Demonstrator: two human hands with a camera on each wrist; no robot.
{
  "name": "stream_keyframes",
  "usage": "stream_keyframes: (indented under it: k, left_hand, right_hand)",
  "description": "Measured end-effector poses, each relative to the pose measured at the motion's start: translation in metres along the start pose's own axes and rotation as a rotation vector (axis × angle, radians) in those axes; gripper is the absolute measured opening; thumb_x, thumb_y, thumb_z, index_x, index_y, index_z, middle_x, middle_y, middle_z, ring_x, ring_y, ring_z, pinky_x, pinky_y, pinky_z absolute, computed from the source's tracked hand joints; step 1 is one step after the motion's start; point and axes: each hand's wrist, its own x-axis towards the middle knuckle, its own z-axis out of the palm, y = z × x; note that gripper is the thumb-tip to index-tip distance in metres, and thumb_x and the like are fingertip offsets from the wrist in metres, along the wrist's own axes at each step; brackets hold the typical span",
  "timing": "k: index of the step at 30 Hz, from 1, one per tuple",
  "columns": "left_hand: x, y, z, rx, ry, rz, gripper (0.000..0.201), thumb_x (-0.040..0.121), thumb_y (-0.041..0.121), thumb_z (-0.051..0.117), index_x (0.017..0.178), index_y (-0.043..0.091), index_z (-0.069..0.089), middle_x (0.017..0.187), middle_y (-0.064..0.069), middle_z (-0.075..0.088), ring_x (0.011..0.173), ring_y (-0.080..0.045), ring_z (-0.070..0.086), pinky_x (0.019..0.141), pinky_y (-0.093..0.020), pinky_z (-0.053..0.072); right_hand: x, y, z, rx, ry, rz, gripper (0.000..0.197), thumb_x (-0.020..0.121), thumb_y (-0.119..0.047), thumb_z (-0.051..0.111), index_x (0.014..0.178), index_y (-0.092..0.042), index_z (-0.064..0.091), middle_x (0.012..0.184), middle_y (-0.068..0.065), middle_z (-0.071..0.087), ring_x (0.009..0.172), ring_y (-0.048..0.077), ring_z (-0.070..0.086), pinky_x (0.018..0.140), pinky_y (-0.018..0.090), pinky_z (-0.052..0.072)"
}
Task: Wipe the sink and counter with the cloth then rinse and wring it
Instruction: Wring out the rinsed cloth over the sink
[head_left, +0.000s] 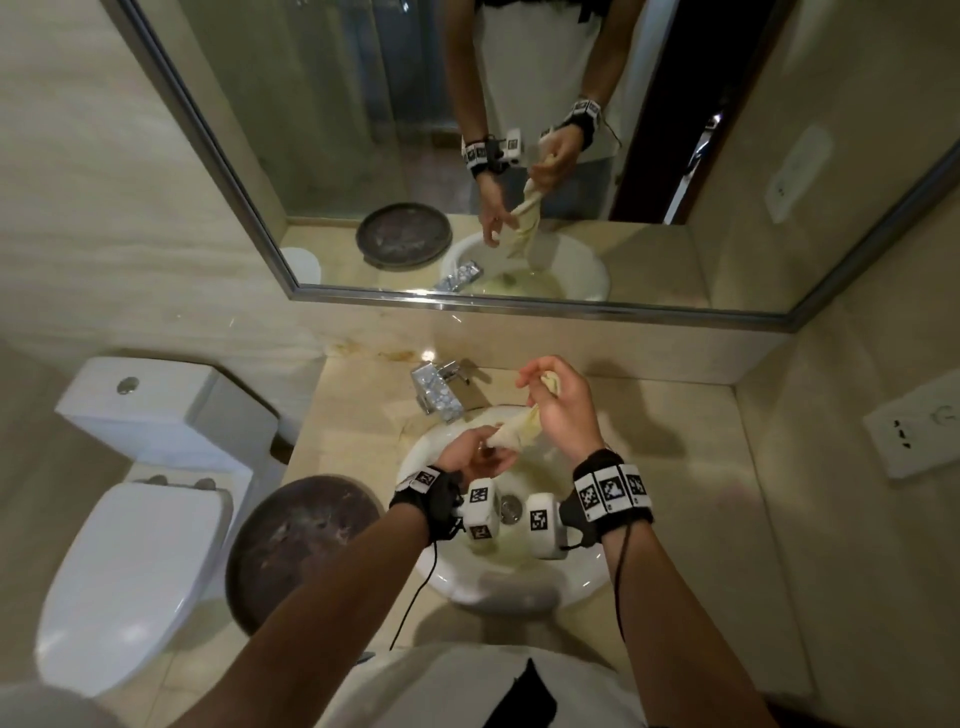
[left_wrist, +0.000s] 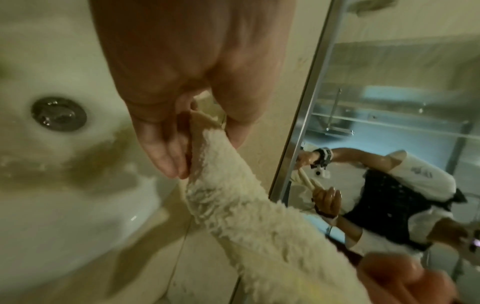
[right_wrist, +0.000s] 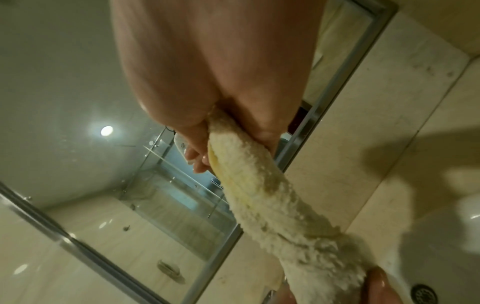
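A cream, fluffy cloth (head_left: 521, 427) is twisted into a rope above the white sink (head_left: 587, 582). My left hand (head_left: 475, 454) grips its lower end over the basin; in the left wrist view the left hand (left_wrist: 182, 133) pinches the cloth (left_wrist: 246, 205) between fingers and thumb. My right hand (head_left: 558, 402) holds the upper end, raised near the back of the counter (head_left: 691, 467). The right wrist view shows that hand (right_wrist: 221, 127) wrapped round the wet cloth (right_wrist: 272, 205). The drain (head_left: 510, 508) lies below, between my wrists.
A chrome faucet (head_left: 439, 392) stands behind the sink at the left. A dark round lid-like disc (head_left: 306, 540) lies on the counter's left end, beside a white toilet (head_left: 140, 545). A large mirror (head_left: 467, 156) covers the wall. A wall socket (head_left: 914, 431) sits at the right.
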Motion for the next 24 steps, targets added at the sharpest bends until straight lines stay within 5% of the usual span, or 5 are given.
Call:
stream_keyframes:
  k: [8,12,17,21,24]
  left_hand:
    - [-0.011,0.007,0.001,-0.06,-0.034,0.042,0.018,0.08,0.001,0.06,0.073,-0.004,0.076,0.079,-0.015,0.057,0.07,-0.022,0.053,0.064,-0.025,0.039]
    - [-0.007,0.009,-0.001,0.041,0.015,0.02,0.007,0.087,0.005,0.06,0.083,-0.001,0.062,0.069,-0.011,0.057,0.063,-0.019,0.049,0.059,-0.023,0.038]
    - [-0.009,0.013,-0.005,0.166,0.037,-0.022,0.02,0.091,0.008,0.055,0.072,0.001,0.057,0.052,-0.011,0.052,0.049,-0.02,0.044,0.053,-0.027,0.035]
    - [-0.017,0.015,0.0,0.165,0.074,0.047,0.01,0.093,0.016,0.063,0.088,0.007,0.063,0.068,-0.007,0.057,0.047,-0.014,0.048,0.043,-0.02,0.041]
    - [-0.024,0.02,0.005,0.258,0.066,0.124,0.021,0.094,0.028,0.063,0.1,0.009,0.058,0.079,-0.009,0.057,0.053,-0.017,0.048,0.047,-0.023,0.043]
  right_hand:
    - [-0.001,-0.011,-0.018,0.434,0.058,0.163,0.028,0.083,0.013,0.05,0.102,-0.004,0.063,0.079,0.01,0.062,0.049,0.018,0.037,0.052,0.032,0.031]
    - [0.001,-0.017,-0.027,0.503,0.168,0.202,0.025,0.087,0.009,0.052,0.104,-0.006,0.062,0.078,0.011,0.062,0.048,0.018,0.034,0.05,0.03,0.029]
    - [0.006,-0.008,-0.031,0.512,0.396,0.278,0.019,0.1,-0.021,0.064,0.116,-0.011,0.063,0.068,0.006,0.062,0.045,0.014,0.036,0.045,0.026,0.034]
    - [0.011,0.002,-0.034,0.417,0.575,0.326,0.013,0.099,-0.02,0.066,0.107,-0.01,0.066,0.053,0.0,0.051,0.042,0.012,0.039,0.046,0.027,0.036]
    - [0.012,0.012,-0.036,0.193,0.483,0.25,0.01,0.095,-0.026,0.068,0.1,-0.019,0.067,0.063,0.001,0.059,0.054,0.013,0.051,0.054,0.032,0.047]
